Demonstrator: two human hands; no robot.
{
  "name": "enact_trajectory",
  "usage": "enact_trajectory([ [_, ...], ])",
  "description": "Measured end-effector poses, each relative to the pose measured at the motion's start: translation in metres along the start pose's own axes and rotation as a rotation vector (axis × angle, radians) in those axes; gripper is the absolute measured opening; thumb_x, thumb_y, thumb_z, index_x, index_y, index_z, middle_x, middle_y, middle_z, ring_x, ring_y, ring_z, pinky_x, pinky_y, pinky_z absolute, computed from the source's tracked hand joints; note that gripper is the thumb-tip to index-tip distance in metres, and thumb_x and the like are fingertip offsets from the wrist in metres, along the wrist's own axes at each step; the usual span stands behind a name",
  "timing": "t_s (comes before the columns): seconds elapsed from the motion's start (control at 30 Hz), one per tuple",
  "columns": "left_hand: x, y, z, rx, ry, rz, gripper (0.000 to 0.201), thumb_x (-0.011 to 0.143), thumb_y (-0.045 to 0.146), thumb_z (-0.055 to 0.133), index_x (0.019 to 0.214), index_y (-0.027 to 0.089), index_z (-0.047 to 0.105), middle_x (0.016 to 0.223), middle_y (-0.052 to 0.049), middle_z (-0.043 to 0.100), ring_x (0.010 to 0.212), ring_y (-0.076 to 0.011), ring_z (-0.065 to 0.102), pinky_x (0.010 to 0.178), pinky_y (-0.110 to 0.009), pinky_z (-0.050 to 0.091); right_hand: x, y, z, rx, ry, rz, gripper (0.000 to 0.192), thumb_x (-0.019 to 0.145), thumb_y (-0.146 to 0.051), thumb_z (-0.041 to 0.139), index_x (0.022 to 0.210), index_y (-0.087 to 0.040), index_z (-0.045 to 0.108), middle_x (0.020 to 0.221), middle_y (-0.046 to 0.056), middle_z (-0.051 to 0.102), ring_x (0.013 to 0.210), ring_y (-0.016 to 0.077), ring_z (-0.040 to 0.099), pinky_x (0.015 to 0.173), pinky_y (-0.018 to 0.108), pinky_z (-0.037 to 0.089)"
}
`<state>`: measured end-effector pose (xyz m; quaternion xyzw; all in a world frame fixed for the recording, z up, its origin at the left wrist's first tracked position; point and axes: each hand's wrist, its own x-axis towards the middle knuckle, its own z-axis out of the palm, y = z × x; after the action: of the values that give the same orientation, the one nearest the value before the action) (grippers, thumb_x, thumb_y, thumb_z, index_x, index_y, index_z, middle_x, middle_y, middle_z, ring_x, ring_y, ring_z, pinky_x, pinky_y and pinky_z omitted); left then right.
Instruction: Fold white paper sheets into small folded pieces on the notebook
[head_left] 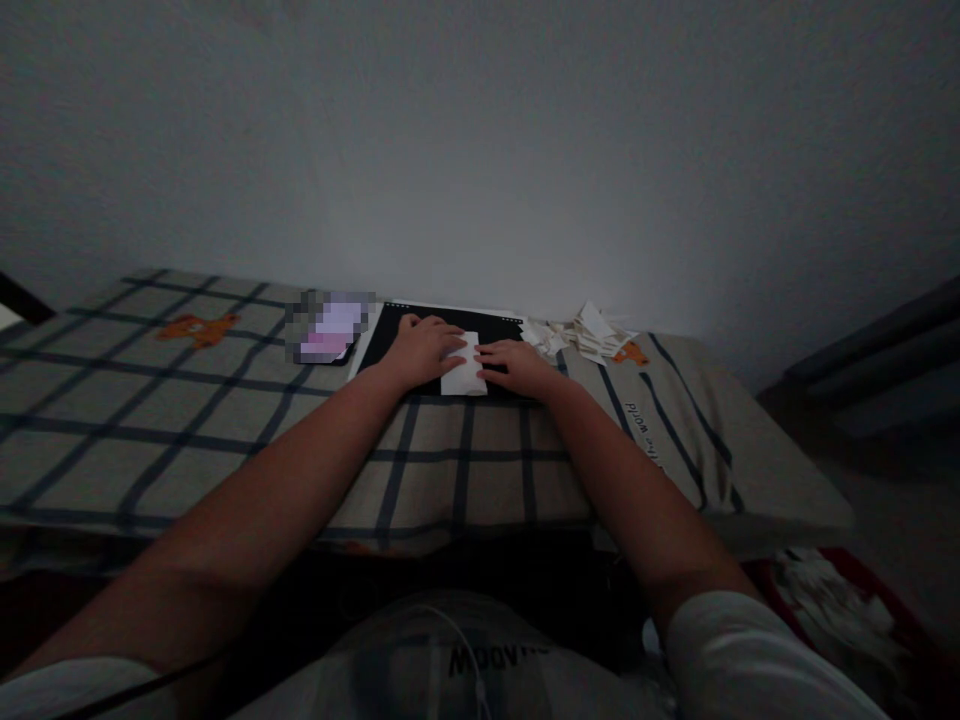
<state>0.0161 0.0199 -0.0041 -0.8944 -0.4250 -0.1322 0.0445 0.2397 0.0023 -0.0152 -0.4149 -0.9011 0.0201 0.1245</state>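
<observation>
Hands flat and open, left hand (424,350) and right hand (516,364) pressing 1 folded white paper (465,366) on black board (442,335), paper pile (581,335) near right hand, checked cloth (225,420) beneath.

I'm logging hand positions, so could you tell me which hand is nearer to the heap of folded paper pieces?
The right hand. It lies just left of the heap of folded paper pieces, resting on the white paper; the left hand is farther away, across that paper.
</observation>
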Motion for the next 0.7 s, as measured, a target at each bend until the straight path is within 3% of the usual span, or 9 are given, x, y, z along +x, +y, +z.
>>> enact_trajectory([
  [0.23, 0.004, -0.001, -0.001, -0.032, -0.064, 0.020, 0.035, 0.094, 0.042, 0.044, 0.116, 0.029, 0.068, 0.126, 0.000, 0.066, 0.118, -0.0210, 0.055, 0.093, -0.033, 0.036, 0.000, -0.005, -0.001, -0.048, -0.018, 0.100, 0.037, 0.093, -0.040, 0.053, 0.127, -0.029, 0.062, 0.141, 0.004, 0.053, 0.133, 0.0313, 0.044, 0.104, 0.059, 0.033],
  [0.5, -0.002, 0.007, -0.015, -0.021, -0.182, -0.015, 0.042, 0.089, 0.045, 0.051, 0.128, 0.031, 0.060, 0.138, -0.002, 0.057, 0.126, -0.0262, 0.049, 0.099, -0.042, 0.033, 0.000, -0.004, -0.002, -0.013, -0.009, 0.078, 0.037, 0.092, -0.040, 0.054, 0.126, -0.029, 0.063, 0.140, 0.004, 0.055, 0.131, 0.0283, 0.047, 0.107, 0.053, 0.035],
  [0.7, -0.003, 0.003, -0.013, -0.041, -0.239, -0.010, 0.055, 0.086, 0.055, 0.052, 0.136, 0.032, 0.053, 0.145, -0.004, 0.050, 0.130, -0.0291, 0.043, 0.103, -0.045, 0.029, 0.000, -0.002, -0.001, -0.001, -0.005, 0.067, 0.037, 0.092, -0.039, 0.055, 0.127, -0.029, 0.062, 0.140, 0.004, 0.055, 0.130, 0.0285, 0.048, 0.107, 0.053, 0.036],
])
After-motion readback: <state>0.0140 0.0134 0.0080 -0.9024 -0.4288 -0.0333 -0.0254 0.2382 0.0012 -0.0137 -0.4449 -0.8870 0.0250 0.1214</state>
